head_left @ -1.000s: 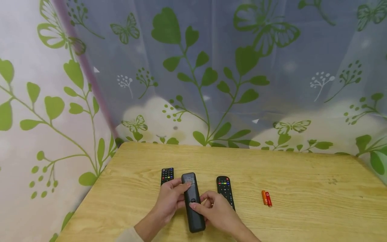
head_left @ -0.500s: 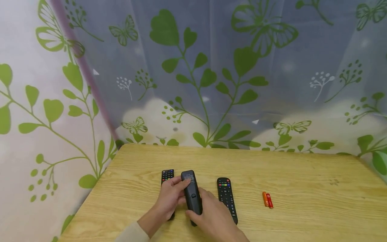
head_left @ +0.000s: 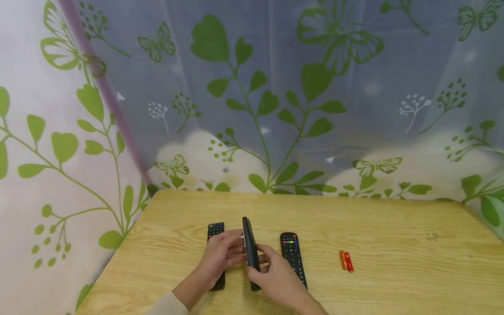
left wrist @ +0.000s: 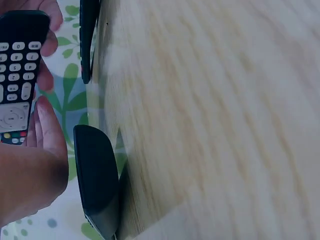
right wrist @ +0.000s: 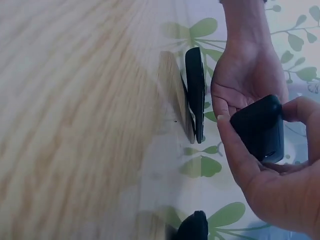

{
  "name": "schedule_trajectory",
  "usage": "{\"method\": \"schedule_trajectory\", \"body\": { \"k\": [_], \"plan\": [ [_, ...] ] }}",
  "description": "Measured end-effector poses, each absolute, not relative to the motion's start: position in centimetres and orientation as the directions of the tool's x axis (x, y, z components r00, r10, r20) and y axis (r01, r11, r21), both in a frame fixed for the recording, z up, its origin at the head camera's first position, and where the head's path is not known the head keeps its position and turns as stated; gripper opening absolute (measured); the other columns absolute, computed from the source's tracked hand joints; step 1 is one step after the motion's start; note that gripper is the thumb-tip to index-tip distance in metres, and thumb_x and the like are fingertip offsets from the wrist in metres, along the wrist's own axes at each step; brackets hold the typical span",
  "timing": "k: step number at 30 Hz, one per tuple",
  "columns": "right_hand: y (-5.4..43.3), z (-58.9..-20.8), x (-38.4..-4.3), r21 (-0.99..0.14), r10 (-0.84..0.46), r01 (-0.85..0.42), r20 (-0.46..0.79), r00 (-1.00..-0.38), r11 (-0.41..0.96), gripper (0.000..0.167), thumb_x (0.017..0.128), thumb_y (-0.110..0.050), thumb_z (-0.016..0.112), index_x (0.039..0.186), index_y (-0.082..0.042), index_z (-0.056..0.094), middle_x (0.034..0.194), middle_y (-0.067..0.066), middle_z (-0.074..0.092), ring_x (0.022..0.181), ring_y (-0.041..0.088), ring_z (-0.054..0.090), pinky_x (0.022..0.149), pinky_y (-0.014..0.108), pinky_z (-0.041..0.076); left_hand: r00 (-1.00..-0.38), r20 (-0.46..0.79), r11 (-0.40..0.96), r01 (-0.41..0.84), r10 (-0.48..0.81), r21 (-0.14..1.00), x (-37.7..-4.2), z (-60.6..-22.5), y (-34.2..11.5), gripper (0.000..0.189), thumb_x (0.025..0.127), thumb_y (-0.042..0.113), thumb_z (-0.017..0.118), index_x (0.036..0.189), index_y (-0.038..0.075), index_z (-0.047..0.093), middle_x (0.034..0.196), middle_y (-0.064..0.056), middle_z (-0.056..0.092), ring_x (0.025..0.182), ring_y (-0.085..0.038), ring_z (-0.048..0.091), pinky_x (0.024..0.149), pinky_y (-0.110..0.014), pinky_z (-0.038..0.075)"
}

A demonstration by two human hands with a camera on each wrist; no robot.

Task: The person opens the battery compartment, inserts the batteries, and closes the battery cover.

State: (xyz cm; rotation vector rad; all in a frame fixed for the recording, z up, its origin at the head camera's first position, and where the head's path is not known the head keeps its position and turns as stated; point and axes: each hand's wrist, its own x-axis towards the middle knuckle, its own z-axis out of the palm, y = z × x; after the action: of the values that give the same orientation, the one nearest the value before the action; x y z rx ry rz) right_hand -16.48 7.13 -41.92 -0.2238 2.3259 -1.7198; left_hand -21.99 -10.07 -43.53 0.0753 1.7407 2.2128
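A black remote control (head_left: pixel 250 251) is held up on its edge above the table; its white-buttoned keypad (left wrist: pixel 20 65) faces left. My right hand (head_left: pixel 277 278) pinches its lower end between thumb and fingers, also plain in the right wrist view. At its left side, my left hand (head_left: pixel 216 258) has its fairly straight fingers (head_left: pixel 236 250) right at the remote. The left fingertips are partly hidden in the right wrist view. A second black remote (head_left: pixel 217 282) lies under the left hand, partly covered. A third remote (head_left: pixel 293 256) with coloured buttons lies beside the right hand.
An orange battery (head_left: pixel 344 260) and a red battery (head_left: pixel 348 261) lie side by side on the wooden table (head_left: pixel 393 236), right of the remotes. A leaf-printed curtain (head_left: pixel 354 109) hangs along the table's back and left edges.
The held remote has turned from showing its back to standing on its edge, keypad to the left. My left thumb has come off its back. The right hand keeps hold near the lower end.
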Motion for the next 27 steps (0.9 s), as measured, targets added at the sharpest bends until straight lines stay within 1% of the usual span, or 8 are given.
{"method": "schedule_trajectory", "body": {
  "k": [7,11,14,16,18,21,24,27],
  "plan": [
    [7.56,-41.93,-16.29,-0.983,-0.306,0.024,-0.079,-0.949,0.181,0.05,0.097,-0.023,0.055,0.142,-0.003,0.043,0.123,0.015,0.055,0.079,0.019,0.059,0.057,0.028,0.049,-0.951,-0.123,-0.24,-0.194,0.282,0.951,-22.07,-44.05,-10.36,0.048,0.091,0.018,0.067,0.129,-0.008,0.051,0.102,-0.01,0.066,0.091,-0.021,0.065,0.081,-0.036,0.055],
    [7.64,-41.75,-16.27,-0.996,-0.327,0.056,-0.076,-0.942,0.068,0.049,0.098,-0.019,0.055,0.14,0.004,0.043,0.128,0.018,0.055,0.095,0.023,0.061,0.068,0.033,0.056,-0.955,-0.137,-0.246,-0.204,0.264,0.948,-22.36,-44.24,-10.44,0.044,0.091,0.017,0.067,0.128,-0.004,0.053,0.103,-0.008,0.062,0.091,-0.021,0.063,0.076,-0.036,0.056],
    [7.62,-41.62,-16.48,-0.995,-0.316,0.101,-0.097,-0.944,0.006,0.049,0.098,-0.018,0.056,0.138,0.007,0.043,0.123,0.019,0.058,0.099,0.024,0.062,0.073,0.036,0.057,-0.953,-0.145,-0.238,-0.211,0.268,0.948,-22.58,-44.19,-10.37,0.045,0.091,0.019,0.067,0.127,-0.003,0.053,0.104,-0.008,0.06,0.091,-0.02,0.062,0.073,-0.035,0.056],
    [7.7,-41.66,-16.62,-0.995,-0.292,0.1,-0.102,-0.951,0.022,0.048,0.098,-0.02,0.055,0.136,0.007,0.045,0.119,0.017,0.06,0.097,0.024,0.062,0.072,0.037,0.057,-0.949,-0.151,-0.239,-0.22,0.276,0.946,-22.68,-44.16,-10.28,0.045,0.091,0.02,0.066,0.127,-0.004,0.052,0.104,-0.009,0.059,0.09,-0.021,0.063,0.073,-0.035,0.056],
    [7.81,-41.78,-16.71,-0.994,-0.268,0.079,-0.098,-0.958,0.081,0.045,0.098,-0.022,0.055,0.134,0.005,0.049,0.115,0.014,0.06,0.095,0.022,0.062,0.07,0.035,0.057,-0.948,-0.16,-0.226,-0.226,0.275,0.948,-22.7,-44.17,-10.17,0.046,0.091,0.019,0.066,0.127,-0.005,0.05,0.102,-0.009,0.061,0.089,-0.021,0.063,0.072,-0.037,0.057],
    [8.0,-42.15,-16.82,-0.986,-0.27,0.036,-0.08,-0.96,0.164,0.039,0.099,-0.018,0.054,0.129,0.006,0.053,0.108,0.012,0.062,0.093,0.021,0.062,0.07,0.032,0.056,-0.949,-0.17,-0.177,-0.221,0.264,0.959,-22.66,-44.2,-10.04,0.047,0.091,0.019,0.067,0.127,-0.005,0.049,0.101,-0.009,0.064,0.088,-0.023,0.065,0.07,-0.038,0.058],
    [8.04,-42.42,-17.0,-0.971,-0.269,-0.004,-0.062,-0.961,0.238,0.037,0.098,-0.013,0.053,0.128,0.009,0.053,0.102,0.009,0.063,0.091,0.018,0.06,0.071,0.029,0.054,-0.955,-0.171,-0.115,-0.203,0.241,0.972,-22.67,-44.24,-9.94,0.047,0.09,0.019,0.068,0.125,-0.004,0.049,0.101,-0.011,0.065,0.087,-0.024,0.066,0.069,-0.04,0.058],
    [7.91,-42.61,-17.22,-0.961,-0.243,-0.002,-0.068,-0.968,0.277,0.04,0.098,-0.011,0.053,0.13,0.011,0.048,0.1,0.01,0.063,0.088,0.018,0.059,0.07,0.03,0.053,-0.962,-0.176,-0.068,-0.194,0.208,0.979,-22.74,-44.32,-9.85,0.044,0.089,0.018,0.069,0.122,-0.005,0.051,0.1,-0.012,0.065,0.085,-0.024,0.066,0.067,-0.041,0.058]
  ]
}}
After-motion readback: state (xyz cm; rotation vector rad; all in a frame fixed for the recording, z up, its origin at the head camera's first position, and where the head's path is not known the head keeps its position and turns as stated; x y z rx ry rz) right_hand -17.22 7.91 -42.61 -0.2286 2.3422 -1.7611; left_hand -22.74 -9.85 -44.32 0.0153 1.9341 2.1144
